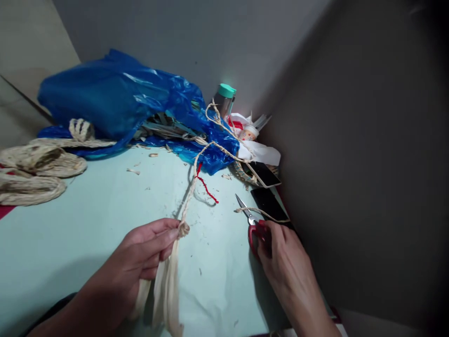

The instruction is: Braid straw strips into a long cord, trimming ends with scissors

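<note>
My left hand (150, 250) pinches a pale braided cord (190, 194) just beside its knot (184, 229). Loose flat fibre strands (168, 295) hang below the knot, towards me. Further up the braid, a red fuzzy tie (207, 188) is wound round it, one end trailing on the table. My right hand (286, 262) has its fingers closed about the red handles of a pair of scissors (249, 214), whose blades point away from me to the left. Part of the handles is hidden by the fingers. A thin twisted cord (261, 213) crosses near the blades.
A large blue plastic bag (94, 93) with dry strips inside lies at the back. Coiled braids (42, 161) are at the left. Behind the scissors are a dark phone (269, 204), another dark-screened device (265, 174), a woven basket (242, 174) and a green-lidded bottle (224, 98). A grey wall (351, 164) bounds the right.
</note>
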{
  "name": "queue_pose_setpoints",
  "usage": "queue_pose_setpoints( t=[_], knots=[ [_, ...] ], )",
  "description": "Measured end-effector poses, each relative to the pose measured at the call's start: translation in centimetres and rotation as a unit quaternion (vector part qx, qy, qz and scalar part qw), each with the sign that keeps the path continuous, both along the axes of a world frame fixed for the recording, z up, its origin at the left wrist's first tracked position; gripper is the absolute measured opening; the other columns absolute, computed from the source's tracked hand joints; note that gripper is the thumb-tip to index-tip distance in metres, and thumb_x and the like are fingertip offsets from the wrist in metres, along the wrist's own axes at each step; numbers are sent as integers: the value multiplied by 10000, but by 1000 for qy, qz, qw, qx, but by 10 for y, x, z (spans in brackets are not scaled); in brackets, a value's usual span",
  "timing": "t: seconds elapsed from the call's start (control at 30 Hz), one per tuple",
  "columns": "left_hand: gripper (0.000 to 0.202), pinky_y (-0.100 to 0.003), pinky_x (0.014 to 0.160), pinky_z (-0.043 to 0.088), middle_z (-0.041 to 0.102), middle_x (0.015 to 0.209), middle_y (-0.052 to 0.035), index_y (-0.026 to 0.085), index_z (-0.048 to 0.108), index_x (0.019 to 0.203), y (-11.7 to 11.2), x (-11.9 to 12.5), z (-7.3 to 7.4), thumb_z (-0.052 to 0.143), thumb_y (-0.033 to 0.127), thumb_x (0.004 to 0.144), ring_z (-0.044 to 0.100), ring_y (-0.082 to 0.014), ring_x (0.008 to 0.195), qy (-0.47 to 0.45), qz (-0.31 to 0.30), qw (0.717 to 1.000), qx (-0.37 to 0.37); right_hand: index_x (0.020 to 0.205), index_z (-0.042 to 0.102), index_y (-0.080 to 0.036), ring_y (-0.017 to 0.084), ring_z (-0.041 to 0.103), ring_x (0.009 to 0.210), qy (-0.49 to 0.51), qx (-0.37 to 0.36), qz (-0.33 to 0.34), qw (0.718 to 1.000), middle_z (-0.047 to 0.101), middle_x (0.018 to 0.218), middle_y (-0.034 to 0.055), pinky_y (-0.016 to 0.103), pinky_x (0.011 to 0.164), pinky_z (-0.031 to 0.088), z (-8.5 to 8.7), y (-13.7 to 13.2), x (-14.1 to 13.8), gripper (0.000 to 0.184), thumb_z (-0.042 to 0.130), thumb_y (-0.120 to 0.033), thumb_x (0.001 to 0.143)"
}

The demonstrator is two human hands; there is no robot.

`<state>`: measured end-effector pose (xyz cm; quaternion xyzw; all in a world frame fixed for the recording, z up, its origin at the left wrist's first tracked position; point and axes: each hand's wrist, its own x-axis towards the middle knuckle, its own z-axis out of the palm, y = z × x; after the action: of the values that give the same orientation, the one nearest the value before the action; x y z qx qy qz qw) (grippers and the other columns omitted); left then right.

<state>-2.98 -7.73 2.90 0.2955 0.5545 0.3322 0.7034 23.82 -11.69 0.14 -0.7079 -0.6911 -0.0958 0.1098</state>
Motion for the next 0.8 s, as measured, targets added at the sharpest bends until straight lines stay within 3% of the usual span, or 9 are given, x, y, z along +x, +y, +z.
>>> queue_pose_setpoints(
  t=[0.13, 0.27, 0.33, 0.47, 0.6, 0.7, 0.8],
  knots=[
    [347, -182, 380, 243, 508, 547, 51, 186, 685, 932, -2, 6, 0, 732, 451, 711, 376, -69, 392, -21, -2, 999, -30, 1126, 549, -194, 207, 664, 712, 142, 10, -14, 990, 638, 1023, 126, 294, 554, 516, 9, -19, -13, 256, 493, -351, 932],
    [404, -190, 375, 131, 458, 509, 77, 168, 658, 1005, 1, 8, 1, 720, 434, 707, 209, -33, 367, -36, -6, 999, -36, 1220, 531, -221, 210, 698, 800, 317, -95, 48, 943, 682, 1025, 101, 268, 658, 573, 19, -37, -20, 338, 571, -329, 902],
    [421, -196, 380, 125, 454, 489, 79, 163, 660, 1036, 3, 9, 3, 711, 424, 710, 193, -30, 364, -9, -2, 999, -31, 1315, 501, -238, 235, 700, 880, 363, -107, 79, 922, 673, 1109, 108, 276, 685, 584, 20, -39, -22, 449, 602, -304, 882],
    [400, -198, 368, 174, 481, 470, 71, 180, 677, 1035, 5, 11, 6, 714, 405, 707, 242, -42, 347, 40, 6, 999, -21, 1422, 437, -296, 225, 676, 913, 346, -85, 100, 929, 625, 1194, 97, 266, 683, 576, 19, -31, -25, 583, 623, -262, 870],
    [433, -190, 385, 246, 489, 470, 77, 199, 690, 1079, 4, 11, 4, 724, 401, 698, 273, -42, 358, 50, 8, 998, -31, 1388, 475, -283, 204, 659, 898, 298, -89, 121, 943, 620, 1146, 89, 258, 691, 568, 24, -13, -31, 528, 619, -286, 880],
    [495, -207, 391, 282, 497, 468, 76, 209, 697, 1152, 3, 10, 5, 726, 400, 696, 310, -58, 362, 56, 9, 998, -30, 1364, 494, -280, 252, 645, 1032, 276, -92, 143, 946, 619, 1207, 103, 295, 745, 577, 29, -4, -36, 508, 622, -351, 878],
    [506, -219, 408, 329, 499, 454, 76, 213, 702, 1187, 2, 10, 7, 728, 373, 707, 347, -71, 364, 48, 16, 999, -20, 1410, 451, -292, 299, 595, 1170, 244, -115, 154, 951, 586, 1323, 104, 364, 876, 560, 30, -5, -38, 628, 669, -436, 838]
  ],
)
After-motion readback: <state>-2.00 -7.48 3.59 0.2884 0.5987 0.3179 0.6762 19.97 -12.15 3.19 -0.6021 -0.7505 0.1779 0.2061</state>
